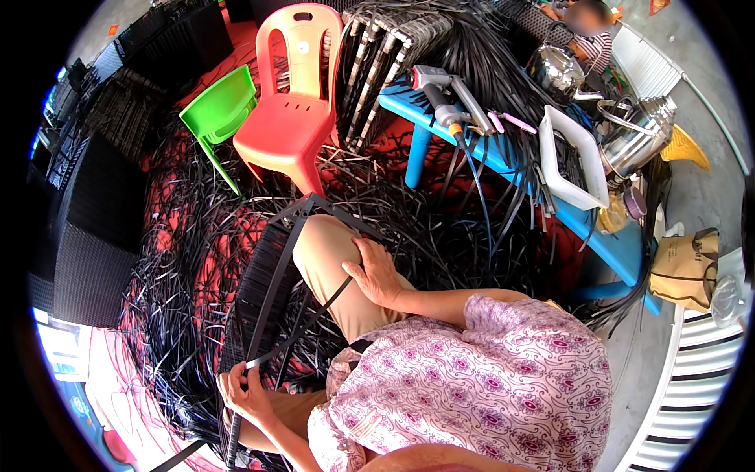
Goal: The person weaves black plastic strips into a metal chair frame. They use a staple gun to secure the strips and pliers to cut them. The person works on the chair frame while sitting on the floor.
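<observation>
A dark metal frame (271, 291), partly woven with black plastic strips, leans between my knees. My left hand (248, 393) is at its lower side, thumb and fingers closed around a flat black strip (318, 313) where it meets the frame. From there the strip runs straight up to my right hand (373, 271), which lies over my raised knee. The strip disappears beneath the right thumb, apparently gripped there; the fingers rest bent on the trouser cloth.
Loose black strips (189, 291) cover the red floor. Ahead stand a red chair (287, 126) and a green chair (220, 106). On a blue bench (503, 161) lie a power tool (436, 98) and a white tray (562, 157). Steel kettles (641, 138) and a tan bag (684, 267) stand right. Another person (594, 39) sits far back.
</observation>
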A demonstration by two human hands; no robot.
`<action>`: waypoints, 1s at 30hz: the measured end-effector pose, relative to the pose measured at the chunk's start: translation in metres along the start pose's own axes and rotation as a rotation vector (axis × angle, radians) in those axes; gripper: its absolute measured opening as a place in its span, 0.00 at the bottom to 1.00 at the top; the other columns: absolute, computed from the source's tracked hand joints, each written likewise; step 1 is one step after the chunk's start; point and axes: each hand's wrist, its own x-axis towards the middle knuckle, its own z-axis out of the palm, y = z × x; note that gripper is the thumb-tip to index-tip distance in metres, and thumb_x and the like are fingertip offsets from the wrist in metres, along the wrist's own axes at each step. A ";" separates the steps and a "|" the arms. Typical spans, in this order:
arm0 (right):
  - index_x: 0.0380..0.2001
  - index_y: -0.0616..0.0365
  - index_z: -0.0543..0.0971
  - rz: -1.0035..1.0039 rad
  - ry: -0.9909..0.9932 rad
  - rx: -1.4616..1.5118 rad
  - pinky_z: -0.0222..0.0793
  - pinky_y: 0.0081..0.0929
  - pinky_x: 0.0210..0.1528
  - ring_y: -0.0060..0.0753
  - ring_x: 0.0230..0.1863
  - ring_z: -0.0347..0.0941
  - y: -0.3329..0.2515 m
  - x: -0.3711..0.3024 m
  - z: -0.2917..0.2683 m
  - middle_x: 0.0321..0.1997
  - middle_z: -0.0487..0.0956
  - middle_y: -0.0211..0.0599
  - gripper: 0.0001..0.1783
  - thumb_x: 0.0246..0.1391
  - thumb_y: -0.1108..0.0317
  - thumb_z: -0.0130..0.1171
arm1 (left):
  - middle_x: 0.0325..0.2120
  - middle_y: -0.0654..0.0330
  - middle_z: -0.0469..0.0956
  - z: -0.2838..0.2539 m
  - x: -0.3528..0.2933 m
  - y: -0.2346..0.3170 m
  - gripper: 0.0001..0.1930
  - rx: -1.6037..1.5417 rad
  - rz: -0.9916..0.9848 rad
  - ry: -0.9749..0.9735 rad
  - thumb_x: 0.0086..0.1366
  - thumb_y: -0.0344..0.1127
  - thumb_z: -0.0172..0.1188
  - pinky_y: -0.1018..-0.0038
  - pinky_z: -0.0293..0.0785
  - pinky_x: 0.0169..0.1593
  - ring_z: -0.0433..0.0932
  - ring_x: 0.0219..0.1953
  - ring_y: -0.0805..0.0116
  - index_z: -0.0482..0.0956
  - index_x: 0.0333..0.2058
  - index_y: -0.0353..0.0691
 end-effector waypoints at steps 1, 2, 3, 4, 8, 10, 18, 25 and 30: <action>0.66 0.60 0.63 -0.003 0.003 -0.012 0.54 0.49 0.66 0.54 0.65 0.62 0.000 0.000 0.000 0.64 0.67 0.53 0.39 0.65 0.40 0.48 | 0.21 0.62 0.61 0.000 0.000 0.000 0.08 0.001 0.005 0.006 0.52 0.32 0.71 0.64 0.62 0.31 0.64 0.26 0.63 0.81 0.30 0.39; 0.66 0.60 0.63 0.000 -0.002 -0.004 0.55 0.49 0.66 0.54 0.65 0.62 0.000 0.000 0.000 0.64 0.67 0.53 0.39 0.65 0.40 0.48 | 0.20 0.62 0.60 0.000 0.000 0.000 0.08 0.003 0.010 0.012 0.52 0.32 0.71 0.64 0.61 0.31 0.64 0.25 0.63 0.81 0.30 0.40; 0.66 0.60 0.63 -0.001 -0.003 -0.005 0.55 0.49 0.66 0.54 0.65 0.62 0.000 0.000 0.000 0.64 0.67 0.52 0.39 0.65 0.40 0.48 | 0.20 0.62 0.60 0.001 0.000 0.000 0.08 0.007 0.008 0.013 0.52 0.31 0.71 0.64 0.61 0.31 0.64 0.25 0.63 0.81 0.30 0.40; 0.66 0.60 0.62 -0.016 0.014 -0.011 0.55 0.50 0.65 0.54 0.65 0.62 0.000 0.000 0.001 0.64 0.67 0.52 0.39 0.65 0.40 0.48 | 0.20 0.62 0.60 0.001 0.000 0.000 0.08 0.011 0.007 0.014 0.51 0.31 0.71 0.64 0.61 0.31 0.64 0.25 0.63 0.81 0.30 0.40; 0.66 0.60 0.62 -0.028 0.022 -0.017 0.56 0.50 0.65 0.54 0.64 0.63 0.001 0.000 0.002 0.64 0.67 0.52 0.39 0.65 0.39 0.48 | 0.20 0.62 0.60 0.001 0.000 -0.001 0.08 0.019 0.004 0.009 0.51 0.31 0.70 0.64 0.61 0.31 0.64 0.25 0.63 0.81 0.30 0.41; 0.66 0.60 0.62 -0.020 0.022 -0.014 0.56 0.50 0.64 0.55 0.64 0.63 0.002 0.000 0.003 0.64 0.67 0.51 0.40 0.65 0.39 0.48 | 0.21 0.62 0.61 0.001 0.000 -0.002 0.09 0.017 0.004 0.002 0.51 0.32 0.71 0.64 0.62 0.31 0.64 0.26 0.63 0.81 0.30 0.39; 0.65 0.59 0.64 -0.015 0.043 0.000 0.57 0.49 0.63 0.53 0.64 0.64 0.000 -0.001 0.001 0.63 0.69 0.49 0.39 0.64 0.39 0.49 | 0.21 0.61 0.62 0.001 0.000 -0.001 0.09 -0.009 0.014 0.008 0.51 0.31 0.71 0.64 0.62 0.32 0.64 0.26 0.63 0.80 0.30 0.38; 0.64 0.59 0.64 -0.058 0.046 -0.008 0.58 0.48 0.62 0.53 0.62 0.64 0.007 0.002 0.002 0.62 0.69 0.49 0.37 0.64 0.41 0.51 | 0.21 0.61 0.62 0.002 0.003 -0.004 0.09 0.039 0.065 0.014 0.50 0.31 0.71 0.64 0.63 0.30 0.65 0.25 0.63 0.81 0.29 0.39; 0.64 0.60 0.65 -0.075 0.076 0.013 0.57 0.48 0.64 0.53 0.62 0.64 0.006 -0.001 0.004 0.62 0.69 0.49 0.37 0.64 0.42 0.52 | 0.20 0.63 0.62 0.001 0.005 -0.009 0.09 0.013 0.047 -0.001 0.49 0.30 0.71 0.66 0.61 0.29 0.65 0.25 0.64 0.81 0.30 0.41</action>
